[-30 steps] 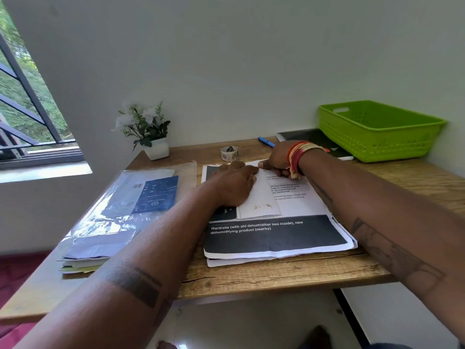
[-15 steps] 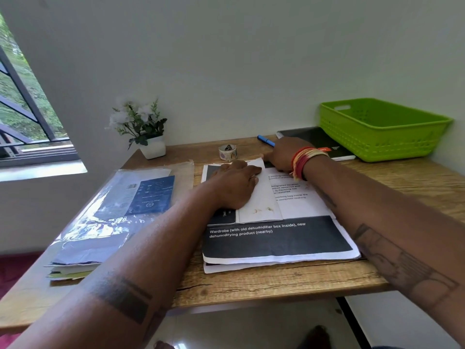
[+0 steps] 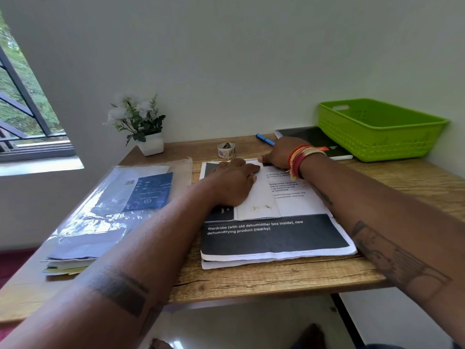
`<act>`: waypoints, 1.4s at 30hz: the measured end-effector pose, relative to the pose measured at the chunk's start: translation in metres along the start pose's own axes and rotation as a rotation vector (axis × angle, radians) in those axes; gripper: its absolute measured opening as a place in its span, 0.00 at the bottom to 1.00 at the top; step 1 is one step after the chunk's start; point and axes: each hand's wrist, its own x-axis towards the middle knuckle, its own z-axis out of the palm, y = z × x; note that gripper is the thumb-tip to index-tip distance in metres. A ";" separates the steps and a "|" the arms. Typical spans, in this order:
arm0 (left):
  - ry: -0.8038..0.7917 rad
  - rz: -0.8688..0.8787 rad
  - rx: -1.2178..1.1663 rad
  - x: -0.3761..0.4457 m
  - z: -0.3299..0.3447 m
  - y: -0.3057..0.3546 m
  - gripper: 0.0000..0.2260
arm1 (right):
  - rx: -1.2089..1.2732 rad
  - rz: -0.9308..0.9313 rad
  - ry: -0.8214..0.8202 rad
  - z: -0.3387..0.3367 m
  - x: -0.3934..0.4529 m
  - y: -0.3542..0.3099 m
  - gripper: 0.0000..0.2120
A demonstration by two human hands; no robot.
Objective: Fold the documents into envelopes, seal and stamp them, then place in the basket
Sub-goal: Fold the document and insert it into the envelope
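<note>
With the left hand (image 3: 232,185) flat on the folded sheet (image 3: 256,200) atop the paper stack (image 3: 276,238) mid-tabletop and the right hand (image 3: 279,153) pressing its far edge, neither gripping anything, I judge uneven pressure could skew the crease.

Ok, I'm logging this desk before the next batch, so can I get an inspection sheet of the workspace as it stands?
Surface: wooden desk, grain visible, against a white wall.
Job's things: stack of printed documents with a folded sheet on top; green basket at the far right; sticker roll; plastic-wrapped envelope pack at the left.
Clutter: potted plant, blue pen, black notebook.
Grippers: left hand presses the folded sheet flat; right hand rests at its far edge, grip hidden.
Cables: nothing seen.
Surroundings: barred window at the left.
</note>
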 end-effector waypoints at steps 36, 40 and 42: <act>0.069 0.006 -0.049 -0.023 -0.029 0.013 0.19 | 0.775 -0.044 0.131 0.003 0.009 0.028 0.02; 0.085 -0.020 -0.017 -0.022 -0.027 0.016 0.21 | 0.641 -0.073 0.030 -0.001 0.007 0.025 0.14; 0.088 -0.025 -0.005 -0.019 -0.025 0.015 0.22 | 0.571 -0.082 0.041 -0.004 0.004 0.025 0.21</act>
